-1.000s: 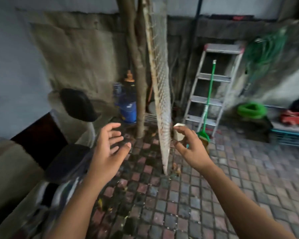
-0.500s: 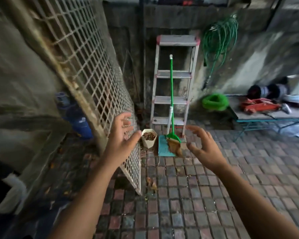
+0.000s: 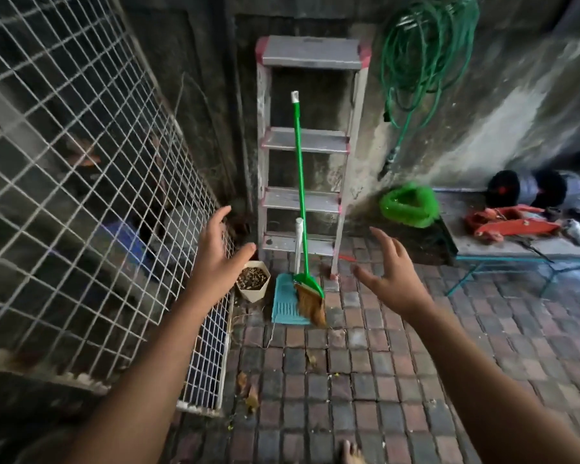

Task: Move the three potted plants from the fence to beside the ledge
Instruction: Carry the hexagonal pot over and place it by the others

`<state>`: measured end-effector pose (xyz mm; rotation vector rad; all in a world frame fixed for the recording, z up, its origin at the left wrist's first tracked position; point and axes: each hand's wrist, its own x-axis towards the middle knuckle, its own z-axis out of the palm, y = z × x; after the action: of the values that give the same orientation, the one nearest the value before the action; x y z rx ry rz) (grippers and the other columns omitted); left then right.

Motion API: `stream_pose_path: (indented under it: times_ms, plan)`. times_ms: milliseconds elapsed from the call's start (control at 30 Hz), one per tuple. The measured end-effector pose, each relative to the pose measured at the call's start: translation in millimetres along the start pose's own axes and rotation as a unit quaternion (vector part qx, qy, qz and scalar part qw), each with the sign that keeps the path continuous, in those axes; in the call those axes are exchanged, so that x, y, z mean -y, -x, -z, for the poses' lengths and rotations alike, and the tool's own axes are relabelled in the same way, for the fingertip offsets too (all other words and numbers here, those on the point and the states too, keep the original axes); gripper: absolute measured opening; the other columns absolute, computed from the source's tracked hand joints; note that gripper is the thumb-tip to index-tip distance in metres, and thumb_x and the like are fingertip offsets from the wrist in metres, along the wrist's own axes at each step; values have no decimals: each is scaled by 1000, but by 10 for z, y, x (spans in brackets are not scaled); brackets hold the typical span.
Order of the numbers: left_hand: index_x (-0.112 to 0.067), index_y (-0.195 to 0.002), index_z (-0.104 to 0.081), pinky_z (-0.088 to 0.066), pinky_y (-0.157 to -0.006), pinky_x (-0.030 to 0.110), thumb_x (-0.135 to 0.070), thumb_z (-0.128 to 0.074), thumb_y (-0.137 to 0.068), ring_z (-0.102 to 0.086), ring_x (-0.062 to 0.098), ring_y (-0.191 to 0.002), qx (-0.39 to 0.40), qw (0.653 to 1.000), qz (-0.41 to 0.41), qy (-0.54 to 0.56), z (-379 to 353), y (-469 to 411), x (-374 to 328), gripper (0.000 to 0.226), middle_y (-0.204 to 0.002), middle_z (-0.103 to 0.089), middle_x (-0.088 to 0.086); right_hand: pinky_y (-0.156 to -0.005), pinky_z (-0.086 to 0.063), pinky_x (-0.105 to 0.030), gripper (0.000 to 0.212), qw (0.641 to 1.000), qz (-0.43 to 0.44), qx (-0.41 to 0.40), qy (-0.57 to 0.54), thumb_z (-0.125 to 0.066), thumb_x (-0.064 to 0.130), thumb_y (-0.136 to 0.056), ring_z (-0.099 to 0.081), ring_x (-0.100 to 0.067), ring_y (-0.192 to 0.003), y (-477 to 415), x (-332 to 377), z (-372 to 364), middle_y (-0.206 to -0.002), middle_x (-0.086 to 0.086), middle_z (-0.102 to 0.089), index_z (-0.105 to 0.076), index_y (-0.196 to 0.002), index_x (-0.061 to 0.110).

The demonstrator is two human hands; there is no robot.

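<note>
A small white pot [image 3: 253, 285] filled with dry brown matter stands on the brick floor at the foot of the white wire-mesh fence [image 3: 81, 182]. No plant shows above its rim. My left hand [image 3: 216, 259] is stretched out with fingers apart, just left of and above the pot, close to the mesh and not touching the pot. My right hand [image 3: 390, 274] is also spread and empty, held over the bricks to the right of the broom. Only this one pot is in view.
A green broom [image 3: 302, 209] and teal dustpan [image 3: 287, 301] lean on a metal stepladder [image 3: 310, 155] right of the pot. A green hose [image 3: 426, 51] hangs on the wall; a green basin [image 3: 409, 204] and a low bench [image 3: 516, 249] with red tools stand right.
The view swung right and closer: the fence now fills the left, and the pot, broom and ladder came into full sight. Both hands stayed spread and reached further forward.
</note>
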<state>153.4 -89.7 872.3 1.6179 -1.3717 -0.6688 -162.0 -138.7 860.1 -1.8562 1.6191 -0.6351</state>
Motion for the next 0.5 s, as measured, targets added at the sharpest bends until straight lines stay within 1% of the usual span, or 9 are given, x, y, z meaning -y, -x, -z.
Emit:
stream_pose_path:
  times_ms: [67,100,167,233,267,300,367,433,500]
  plan:
    - [-25,-161,-28,-30,-117,46,-41,-69,-91,-33,21,-146,-26,999,29,0,-274,-191,165,83,-164,-31,7,-120,-34,-46,98,999,-9,34,-9,-76,55,-84,-32,-36,-150,-478,-143,-86,-166,-17,-25,-19,-162,35]
    - [-24,-163,-27,-28,-118,47,-42,-69,-90,-30,19,-145,-41,998,51,2,-379,-269,262,86,-166,-29,7,-120,-35,-51,102,998,-8,57,4,-76,60,-82,-31,-38,-150,-706,-189,-169,-166,-18,-22,-15,-161,38]
    - [-29,-163,-26,-28,-119,49,-36,-73,-94,-27,17,-145,-67,994,85,1,-556,-407,491,83,-171,-24,9,-119,-37,-61,109,995,-3,97,22,-76,68,-79,-26,-42,-151,-1142,-239,-378,-168,-18,-17,-9,-160,42]
    - [-31,-163,-25,-28,-120,49,-36,-75,-94,-24,14,-144,-88,990,110,-4,-700,-537,773,86,-171,-23,9,-119,-38,-61,112,992,0,124,19,-76,67,-78,-25,-42,-153,-1570,-299,-661,-169,-17,-14,-7,-162,40]
    - [-31,-164,-23,-28,-120,49,-47,-74,-91,-23,13,-144,-90,988,126,-3,-760,-602,925,90,-171,-23,9,-119,-38,-61,112,991,0,135,20,-76,65,-79,-25,-42,-152,-1762,-336,-836,-168,-17,-14,-7,-162,38]
    - [-31,-165,-22,-27,-119,48,-64,-69,-85,-23,14,-145,-86,986,142,0,-821,-676,1088,99,-171,-22,10,-118,-38,-61,111,989,-3,146,18,-76,64,-79,-28,-42,-151,-1935,-378,-1023,-167,-18,-16,-8,-162,37]
    - [-30,-166,-19,-26,-113,43,-93,-55,-67,-25,19,-148,-89,983,162,3,-963,-832,1480,123,-171,-21,13,-116,-41,-61,106,987,-10,161,14,-74,67,-79,-36,-42,-147,-2231,-492,-1442,-164,-18,-22,-10,-160,40]
    - [-27,-166,-18,-28,-113,44,-104,-47,-58,-28,23,-148,-99,978,183,3,-1163,-1053,2048,136,-171,-23,16,-113,-44,-60,103,987,5,156,27,-64,78,-75,-39,-40,-145,-2518,-707,-1952,-162,-16,-28,-12,-157,43]
    - [-30,-166,-18,-33,-117,51,-99,-53,-60,-34,33,-150,-106,971,215,-1,-1451,-1271,2768,131,-171,-23,16,-109,-47,-55,104,989,23,145,30,-53,87,-67,-42,-37,-142,-2828,-1048,-2552,-157,-14,-35,-15,-155,46]
